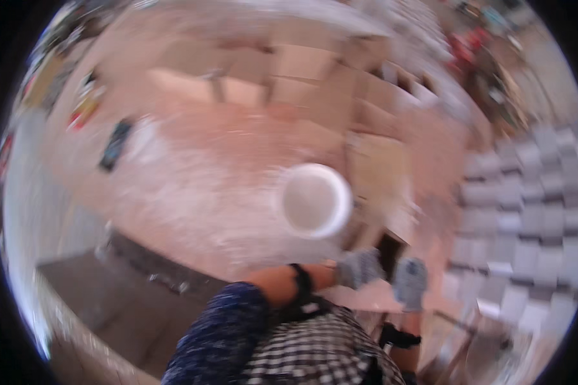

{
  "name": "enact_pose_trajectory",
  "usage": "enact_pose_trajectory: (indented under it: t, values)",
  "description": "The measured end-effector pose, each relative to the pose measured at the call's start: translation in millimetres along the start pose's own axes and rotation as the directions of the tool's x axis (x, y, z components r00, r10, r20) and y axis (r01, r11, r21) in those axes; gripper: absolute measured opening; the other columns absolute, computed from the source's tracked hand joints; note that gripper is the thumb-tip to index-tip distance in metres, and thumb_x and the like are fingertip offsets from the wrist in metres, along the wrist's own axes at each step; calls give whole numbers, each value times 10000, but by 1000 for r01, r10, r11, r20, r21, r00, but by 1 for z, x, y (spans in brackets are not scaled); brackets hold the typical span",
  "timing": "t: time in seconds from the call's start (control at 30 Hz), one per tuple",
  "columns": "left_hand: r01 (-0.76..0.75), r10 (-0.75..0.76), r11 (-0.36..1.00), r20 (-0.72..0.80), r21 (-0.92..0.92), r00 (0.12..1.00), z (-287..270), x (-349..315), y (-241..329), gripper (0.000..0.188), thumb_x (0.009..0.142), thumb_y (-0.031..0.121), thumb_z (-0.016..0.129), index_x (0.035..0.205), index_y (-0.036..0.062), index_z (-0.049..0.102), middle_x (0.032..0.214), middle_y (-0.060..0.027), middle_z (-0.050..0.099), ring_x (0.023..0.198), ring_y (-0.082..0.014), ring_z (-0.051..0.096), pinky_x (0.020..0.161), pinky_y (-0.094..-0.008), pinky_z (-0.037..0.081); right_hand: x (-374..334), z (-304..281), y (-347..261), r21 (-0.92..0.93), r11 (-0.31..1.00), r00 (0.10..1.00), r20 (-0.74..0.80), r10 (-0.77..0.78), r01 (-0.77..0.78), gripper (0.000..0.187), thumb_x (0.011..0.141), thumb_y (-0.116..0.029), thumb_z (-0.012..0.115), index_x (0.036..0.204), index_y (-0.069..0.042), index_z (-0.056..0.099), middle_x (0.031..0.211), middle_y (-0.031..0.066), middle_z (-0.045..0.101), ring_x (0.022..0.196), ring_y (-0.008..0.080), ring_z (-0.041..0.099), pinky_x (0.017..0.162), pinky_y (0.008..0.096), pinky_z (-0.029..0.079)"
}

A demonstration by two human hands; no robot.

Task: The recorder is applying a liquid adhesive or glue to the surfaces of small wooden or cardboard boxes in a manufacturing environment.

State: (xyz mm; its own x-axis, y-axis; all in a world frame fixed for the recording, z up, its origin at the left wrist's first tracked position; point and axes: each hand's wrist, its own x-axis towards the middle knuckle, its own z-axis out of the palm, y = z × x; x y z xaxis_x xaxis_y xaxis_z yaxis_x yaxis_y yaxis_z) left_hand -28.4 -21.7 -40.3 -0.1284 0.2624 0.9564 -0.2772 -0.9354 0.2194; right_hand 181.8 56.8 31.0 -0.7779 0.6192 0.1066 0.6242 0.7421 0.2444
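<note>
A dark piece (388,251) is pointing lengthwise roughly away from me between my left hand (361,269) and right hand (410,282), whose grips I'm failing to make out, with a bucket (344,197) standing ahead-left, cardboard (377,165) lying beyond and grey blocks (523,212) filling the right.

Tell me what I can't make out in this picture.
In the head view:
Left hand and right hand: motion blur hides finger positions and any grip.
Dark rectangular thing near them: too blurred to identify.
White bucket: blur obscures any contents.
Blue left sleeve: cut off by the lower edge.
</note>
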Motion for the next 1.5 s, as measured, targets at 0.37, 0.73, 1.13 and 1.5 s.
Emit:
enact_pose_trajectory:
  t: [0.37,0.73,1.13,1.5]
  values:
    - [-7,-703,490,400,872,588,13,29,11,83,757,210,528,784,148,578,682,-16,561,662,-193,574,743,-371,422,-29,-62,-16,635,732,962,70,263,-246,118,838,-190,563,844,-75,588,791,157,593,705,355,580,654,451,460]
    - [19,-729,465,371,885,576,13,26,9,60,720,190,560,754,145,580,623,-7,538,628,-208,564,720,-354,426,51,-32,3,505,759,911,181,371,-410,175,841,-240,544,858,-73,592,817,182,617,795,369,601,691,467,476]
    - [-34,-759,383,336,923,558,42,57,0,163,795,253,568,867,107,583,685,-55,538,627,-234,539,718,-389,422,-58,-42,-16,837,-34,717,488,499,-546,147,838,-145,617,946,-46,616,861,132,651,792,247,641,716,345,505]
    - [-184,-689,612,633,769,354,-35,105,-7,532,750,421,638,1172,101,587,1153,-87,587,1163,-286,506,956,-448,397,-29,-32,8,661,580,793,37,608,-475,160,856,-216,559,818,-61,575,791,156,612,749,348,603,671,455,472]
